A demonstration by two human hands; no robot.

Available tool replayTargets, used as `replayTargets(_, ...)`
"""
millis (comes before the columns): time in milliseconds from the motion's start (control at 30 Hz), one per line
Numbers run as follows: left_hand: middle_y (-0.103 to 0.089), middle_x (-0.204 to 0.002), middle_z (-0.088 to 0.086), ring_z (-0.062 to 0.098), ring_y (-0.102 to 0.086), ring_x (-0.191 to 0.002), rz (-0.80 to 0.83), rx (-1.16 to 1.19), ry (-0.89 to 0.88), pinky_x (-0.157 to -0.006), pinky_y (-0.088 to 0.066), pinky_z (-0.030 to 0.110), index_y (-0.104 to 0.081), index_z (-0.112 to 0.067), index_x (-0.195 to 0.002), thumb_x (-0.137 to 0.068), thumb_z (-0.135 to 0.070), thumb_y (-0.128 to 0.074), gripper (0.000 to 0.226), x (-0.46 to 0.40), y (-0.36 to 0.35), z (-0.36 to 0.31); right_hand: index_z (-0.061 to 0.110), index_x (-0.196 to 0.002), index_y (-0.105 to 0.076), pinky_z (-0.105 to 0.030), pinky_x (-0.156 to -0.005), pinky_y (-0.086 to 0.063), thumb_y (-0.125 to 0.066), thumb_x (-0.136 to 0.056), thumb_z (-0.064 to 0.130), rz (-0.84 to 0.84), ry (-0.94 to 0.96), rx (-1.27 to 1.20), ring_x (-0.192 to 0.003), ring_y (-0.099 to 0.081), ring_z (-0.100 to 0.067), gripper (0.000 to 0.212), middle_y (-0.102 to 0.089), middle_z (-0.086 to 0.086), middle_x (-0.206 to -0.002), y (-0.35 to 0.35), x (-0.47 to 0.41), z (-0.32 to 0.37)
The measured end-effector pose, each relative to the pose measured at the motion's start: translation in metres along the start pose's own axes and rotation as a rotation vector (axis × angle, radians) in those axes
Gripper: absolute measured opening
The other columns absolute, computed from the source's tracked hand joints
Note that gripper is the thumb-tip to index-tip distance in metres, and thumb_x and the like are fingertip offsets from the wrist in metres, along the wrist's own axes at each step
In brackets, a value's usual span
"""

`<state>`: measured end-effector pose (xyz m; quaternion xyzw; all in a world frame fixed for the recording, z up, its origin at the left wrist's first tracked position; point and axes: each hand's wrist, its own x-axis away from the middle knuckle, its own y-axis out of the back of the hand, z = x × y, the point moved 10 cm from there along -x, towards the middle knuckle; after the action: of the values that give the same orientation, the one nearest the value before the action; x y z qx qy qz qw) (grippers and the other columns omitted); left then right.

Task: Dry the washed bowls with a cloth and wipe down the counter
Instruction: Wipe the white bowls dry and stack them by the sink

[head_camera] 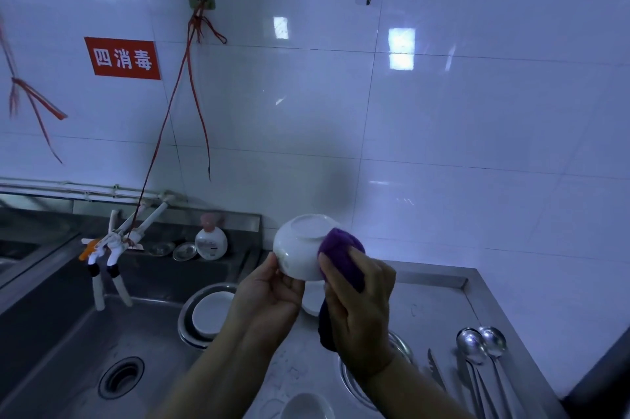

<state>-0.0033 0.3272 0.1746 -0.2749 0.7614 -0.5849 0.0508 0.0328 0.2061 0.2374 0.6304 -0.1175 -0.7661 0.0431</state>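
**Bowl Held Base-Up Against Cloth, Above Counter Edge**

While held above the joint between sink and counter, the white bowl point(300, 248) is glossy, round and turned base-up, its foot ring facing the tiled wall; the left hand point(272, 296) grips its rim, fingers curled beneath; the right hand point(358, 302) clenches a fuzzy purple cloth point(341, 250), pressing it against the bowl's right side, the cloth's tail hanging below the palm. Brushed steel forms the sink point(68, 343) and the counter point(439, 299); a white dish point(211, 313) lies in a round steel basin point(185, 316) at the sink's right edge; two polished spoons point(482, 345) lie near the counter's right edge. A red wall sign point(122, 58) reads 四消毒; the labels along the top edge are only partly legible.
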Motion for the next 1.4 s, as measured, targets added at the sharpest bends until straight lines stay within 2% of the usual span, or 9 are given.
replayTargets(200,-0.064,-0.117,0.023,0.032,-0.060,-0.111,0.006,-0.088,0.041,-0.096,-0.047,0.045,-0.058,0.001,-0.117,-0.086,-0.014,-0.049,0.036,-0.003,0.012,0.013,0.029,-0.121,-0.057,-0.023,-0.100,-0.038,-0.042,-0.099,0.034,0.024,-0.305,-0.234,-0.117,-0.043,-0.021,0.027,-0.043,0.003,-0.128,0.001,0.013,-0.036)
replayTargets(300,-0.069,-0.108,0.019,0.028,-0.068,-0.096,0.050,-0.153,0.057,-0.083,-0.054,0.045,-0.068,0.003,-0.102,-0.076,-0.012,-0.054,0.033,-0.004,0.013,0.016,0.038,-0.116,-0.058,-0.029,-0.098,-0.043,-0.043,-0.096,0.024,0.072,-0.587,-0.445,-0.115,-0.049,-0.019,0.029,-0.047,0.008,-0.123,-0.005,0.020,-0.064)
replayTargets(400,-0.071,-0.105,0.015,0.023,-0.070,-0.093,0.119,-0.308,0.039,-0.081,-0.057,0.038,-0.073,0.000,-0.097,-0.076,-0.012,-0.055,0.030,-0.003,0.013,0.015,0.033,-0.116,-0.057,-0.023,-0.093,-0.045,-0.041,-0.095,0.015,0.155,-0.638,-0.549,-0.108,-0.054,-0.012,0.032,-0.055,0.003,-0.116,-0.005,0.014,-0.077)
replayTargets(500,-0.069,-0.109,0.015,0.024,-0.067,-0.099,0.170,-0.463,-0.002,-0.082,-0.057,0.036,-0.070,-0.003,-0.107,-0.081,-0.013,-0.052,0.034,-0.003,0.011,0.015,0.034,-0.112,-0.058,-0.014,-0.086,-0.046,-0.040,-0.094,0.017,0.250,-0.623,-0.564,-0.100,-0.057,-0.007,0.030,-0.059,0.000,-0.110,-0.006,0.007,-0.085)
replayTargets(633,-0.070,-0.098,0.019,0.026,-0.070,-0.085,0.107,-0.563,-0.076,-0.068,-0.058,0.034,-0.071,-0.002,-0.099,-0.081,-0.015,-0.052,0.030,-0.010,0.023,0.017,0.023,-0.113,-0.061,-0.031,-0.084,-0.051,-0.040,-0.094,0.022,0.368,-0.529,-0.427,-0.098,-0.056,-0.018,0.029,-0.059,0.003,-0.105,-0.012,0.007,-0.094)
replayTargets(833,-0.070,-0.097,0.015,0.027,-0.066,-0.087,0.019,-0.850,-0.143,-0.072,-0.052,0.034,-0.064,-0.005,-0.102,-0.077,-0.022,-0.054,0.032,-0.016,0.032,0.035,0.007,-0.112,-0.066,-0.037,-0.071,-0.055,-0.042,-0.092,0.028,0.415,-0.216,-0.209,-0.090,-0.056,-0.024,0.038,-0.063,-0.011,-0.103,-0.009,0.002,-0.083)
replayTargets(1067,-0.072,-0.094,-0.002,0.016,-0.067,-0.089,-0.119,-1.091,-0.131,-0.071,-0.052,0.029,-0.070,-0.029,-0.091,-0.092,-0.019,-0.048,0.024,-0.017,0.061,0.043,0.012,-0.103,-0.070,-0.035,-0.069,-0.053,-0.052,-0.090,0.034,0.522,0.146,-0.165,-0.088,-0.060,-0.025,0.032,-0.066,-0.012,-0.098,-0.036,0.030,-0.045)
replayTargets(1233,-0.066,-0.093,0.006,0.023,-0.062,-0.084,-0.147,-1.307,-0.128,-0.073,-0.050,0.033,-0.064,-0.018,-0.093,-0.091,-0.024,-0.050,0.016,-0.018,0.093,0.020,0.015,-0.101,-0.068,-0.028,-0.074,-0.048,-0.045,-0.090,0.026,0.658,-0.201,-0.400,-0.090,-0.056,-0.018,0.028,-0.062,-0.005,-0.097,-0.084,0.060,-0.062)
replayTargets(1400,-0.058,-0.072,-0.007,0.008,-0.052,-0.067,-0.180,-1.554,-0.200,-0.063,-0.043,0.019,-0.062,-0.024,-0.077,-0.092,-0.010,-0.052,0.023,-0.032,0.112,-0.037,0.033,-0.093,-0.059,-0.031,-0.079,-0.051,-0.046,-0.097,0.004,0.785,-0.625,-0.433,-0.087,-0.058,-0.004,0.031,-0.060,0.009,-0.092,-0.139,0.105,-0.104)
